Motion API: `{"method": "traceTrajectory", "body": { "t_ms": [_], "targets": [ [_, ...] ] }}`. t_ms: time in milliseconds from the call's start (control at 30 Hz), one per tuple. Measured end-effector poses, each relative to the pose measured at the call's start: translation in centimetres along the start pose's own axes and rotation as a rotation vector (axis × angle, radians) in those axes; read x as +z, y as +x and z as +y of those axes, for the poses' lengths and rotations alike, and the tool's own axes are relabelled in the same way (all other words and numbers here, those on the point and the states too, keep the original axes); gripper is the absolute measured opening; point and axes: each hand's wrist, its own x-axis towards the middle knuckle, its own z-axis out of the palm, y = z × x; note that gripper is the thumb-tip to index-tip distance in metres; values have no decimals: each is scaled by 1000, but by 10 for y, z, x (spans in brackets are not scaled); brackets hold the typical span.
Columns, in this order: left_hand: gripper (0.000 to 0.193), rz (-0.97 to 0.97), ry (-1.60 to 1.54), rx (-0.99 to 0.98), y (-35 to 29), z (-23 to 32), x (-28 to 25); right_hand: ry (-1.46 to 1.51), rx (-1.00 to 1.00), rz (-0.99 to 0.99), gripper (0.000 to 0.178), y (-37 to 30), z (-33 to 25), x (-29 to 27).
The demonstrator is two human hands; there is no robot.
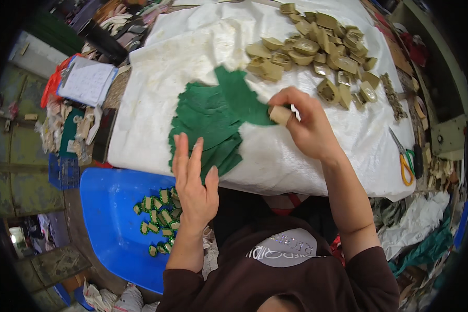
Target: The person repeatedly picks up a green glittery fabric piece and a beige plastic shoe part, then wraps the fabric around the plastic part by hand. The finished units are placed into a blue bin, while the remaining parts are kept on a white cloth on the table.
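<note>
My right hand (308, 125) grips a small beige heel-shaped block (280, 115) between thumb and fingers. A green leather-like piece (243, 93) with jagged edges runs from the stack over to the block, and its end meets the block; whether the fingers also pinch it is hidden. To the left lies a stack of similar green pieces (203, 114) on the white-covered table. My left hand (196, 190) has its fingers stretched out over the stack's near edge and holds nothing.
A pile of beige blocks (317, 44) spreads over the far right of the white sheet (156, 78). Scissors (403, 161) with orange and green handles lie at the right edge. A blue tub (106, 218) at lower left holds several green-edged blocks (158, 216). A clipboard (88, 78) lies far left.
</note>
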Motion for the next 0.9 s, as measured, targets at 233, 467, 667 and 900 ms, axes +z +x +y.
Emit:
{"method": "traceTrajectory", "body": {
  "t_ms": [233,467,667,900],
  "targets": [
    [39,-200,-814,-269,4,48,53,-106,-63,-313,34,-45,0,-42],
    [35,-259,-1318,-454,17,63,86,-1161,-189,272,38,-24,61,-92],
    [34,-250,-1366,-562,13,67,96,-1090,86,158,23,-11,66,-87],
    [37,-206,-1366,-587,5,61,85,-188,238,201,34,-55,43,-93]
  ]
}}
